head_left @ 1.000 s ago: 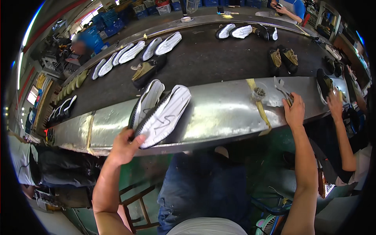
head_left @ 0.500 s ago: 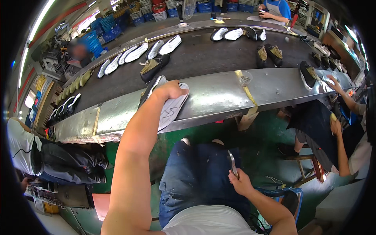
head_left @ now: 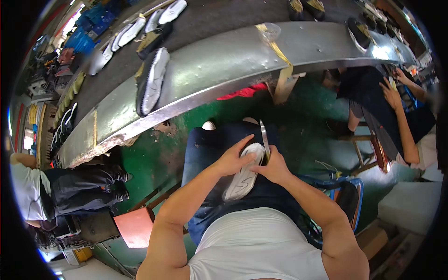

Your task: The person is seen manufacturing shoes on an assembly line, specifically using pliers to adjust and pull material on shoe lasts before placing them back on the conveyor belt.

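Observation:
A white shoe sole (head_left: 242, 177) lies on my lap, over dark blue trousers. My left hand (head_left: 232, 160) grips its upper end. My right hand (head_left: 274, 166) rests on the sole's right edge and holds a thin metal blade (head_left: 264, 136) that points up and away from me. One more white and black sole (head_left: 150, 81) lies on the metal ledge (head_left: 219, 70) ahead of me.
A dark conveyor belt (head_left: 224, 18) behind the ledge carries several soles and shoes. A person sits on a stool at the right (head_left: 396, 112). Another person in black trousers (head_left: 79, 186) is at the left. An orange stool (head_left: 135, 226) stands by my left knee on green floor.
My left hand took a white sole off the metal ledge and brought it down to my lap. My right hand, with the blade, came in to meet it. The view tilted down.

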